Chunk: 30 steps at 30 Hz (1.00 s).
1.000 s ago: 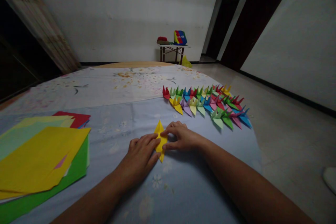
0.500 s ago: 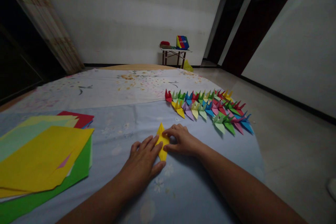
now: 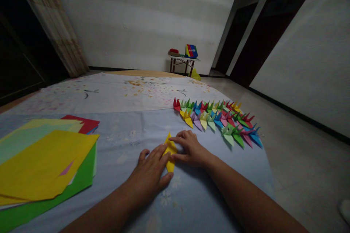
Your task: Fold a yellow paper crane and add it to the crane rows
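Note:
A small folded yellow paper piece (image 3: 170, 151) lies on the light blue cloth (image 3: 191, 196) in front of me. My left hand (image 3: 149, 169) rests flat on its left side, fingers stretched out and pressing the paper down. My right hand (image 3: 190, 148) pinches the paper's right edge with fingertips and thumb. Both forearms reach in from the bottom of the view.
A stack of coloured paper sheets (image 3: 43, 162), yellow on top of green and red, lies at the left. Rows of several finished paper cranes (image 3: 218, 120) in many colours sit at the right. A small table (image 3: 182, 63) stands by the far wall. Bare floor (image 3: 300, 160) lies to the right.
The view has tilted slightly, so everything sits a little lower in the frame. My left hand slid a bit lower on the yellow paper; my right hand stays pinching it.

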Available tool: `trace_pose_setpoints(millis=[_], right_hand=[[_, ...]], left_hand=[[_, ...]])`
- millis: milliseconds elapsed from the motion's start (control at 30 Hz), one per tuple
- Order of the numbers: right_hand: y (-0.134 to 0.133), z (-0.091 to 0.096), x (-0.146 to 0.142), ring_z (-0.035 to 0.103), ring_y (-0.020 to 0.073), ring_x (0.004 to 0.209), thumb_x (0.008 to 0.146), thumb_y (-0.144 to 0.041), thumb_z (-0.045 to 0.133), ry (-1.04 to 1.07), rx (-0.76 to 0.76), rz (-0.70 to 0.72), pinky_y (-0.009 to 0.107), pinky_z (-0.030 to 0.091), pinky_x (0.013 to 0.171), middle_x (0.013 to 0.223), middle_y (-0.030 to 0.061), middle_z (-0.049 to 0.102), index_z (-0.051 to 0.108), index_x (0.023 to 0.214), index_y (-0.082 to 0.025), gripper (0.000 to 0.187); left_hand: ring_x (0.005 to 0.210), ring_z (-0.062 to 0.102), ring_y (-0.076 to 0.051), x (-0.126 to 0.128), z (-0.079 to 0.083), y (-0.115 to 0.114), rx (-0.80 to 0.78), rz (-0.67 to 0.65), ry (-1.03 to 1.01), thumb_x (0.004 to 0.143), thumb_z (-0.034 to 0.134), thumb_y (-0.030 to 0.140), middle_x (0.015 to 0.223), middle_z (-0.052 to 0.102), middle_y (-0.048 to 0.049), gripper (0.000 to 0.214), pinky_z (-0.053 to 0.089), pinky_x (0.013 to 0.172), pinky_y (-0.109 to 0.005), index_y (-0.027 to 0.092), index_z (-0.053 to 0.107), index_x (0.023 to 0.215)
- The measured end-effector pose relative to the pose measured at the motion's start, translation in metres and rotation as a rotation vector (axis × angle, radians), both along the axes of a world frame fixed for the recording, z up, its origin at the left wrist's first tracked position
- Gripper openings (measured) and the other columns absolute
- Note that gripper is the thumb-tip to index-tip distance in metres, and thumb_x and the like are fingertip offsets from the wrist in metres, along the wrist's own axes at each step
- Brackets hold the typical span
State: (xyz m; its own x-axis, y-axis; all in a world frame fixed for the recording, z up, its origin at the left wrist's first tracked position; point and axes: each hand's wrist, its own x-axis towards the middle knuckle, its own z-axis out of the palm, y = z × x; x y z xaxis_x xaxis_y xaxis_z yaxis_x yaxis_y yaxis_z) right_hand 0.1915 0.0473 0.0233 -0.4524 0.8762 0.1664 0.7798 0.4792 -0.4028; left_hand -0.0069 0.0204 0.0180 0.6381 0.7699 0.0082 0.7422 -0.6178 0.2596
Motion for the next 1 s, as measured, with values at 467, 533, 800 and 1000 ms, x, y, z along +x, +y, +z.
trace_pose_setpoints(millis=[467, 533, 800, 1000], right_hand=[[0.005, 0.002, -0.009, 0.008, 0.0289, 0.134, 0.092, -0.045, 0.024, -0.172, 0.000, -0.023, 0.056, 0.009, 0.102, 0.145, 0.0006, 0.023, 0.049, 0.122, -0.039, 0.039], [0.008, 0.002, -0.009, 0.009, 0.0284, 0.134, 0.092, -0.046, 0.023, -0.183, 0.007, -0.030, 0.055, 0.009, 0.102, 0.145, 0.0009, 0.024, 0.049, 0.121, -0.040, 0.039], [0.031, -0.005, -0.012, 0.011, 0.0272, 0.133, 0.092, -0.049, 0.021, -0.228, 0.053, -0.092, 0.051, 0.011, 0.102, 0.142, -0.0003, 0.029, 0.053, 0.117, -0.040, 0.041], [0.044, -0.004, -0.008, 0.019, 0.0276, 0.130, 0.092, -0.043, 0.026, -0.156, 0.119, -0.197, 0.050, 0.016, 0.101, 0.138, 0.0015, 0.036, 0.051, 0.121, -0.037, 0.038]], left_hand=[[0.129, 0.030, -0.029, 0.005, 0.010, -0.002, -0.046, 0.030, 0.009, 0.079, 0.047, 0.035, 0.140, 0.036, -0.0151, 0.049, 0.021, 0.099, -0.056, 0.019, 0.044, 0.125], [0.129, 0.029, -0.029, 0.005, 0.010, -0.002, -0.054, 0.028, 0.017, 0.080, 0.046, 0.035, 0.140, 0.035, -0.0155, 0.050, 0.020, 0.100, -0.056, 0.019, 0.043, 0.126], [0.130, 0.027, -0.030, 0.005, 0.017, -0.004, -0.082, 0.035, 0.027, 0.080, 0.046, 0.035, 0.141, 0.034, -0.0153, 0.048, 0.019, 0.101, -0.055, 0.016, 0.047, 0.124], [0.131, 0.025, -0.029, 0.005, 0.018, -0.003, -0.090, 0.046, 0.039, 0.081, 0.045, 0.038, 0.142, 0.032, -0.0147, 0.048, 0.016, 0.102, -0.054, 0.018, 0.046, 0.125]])
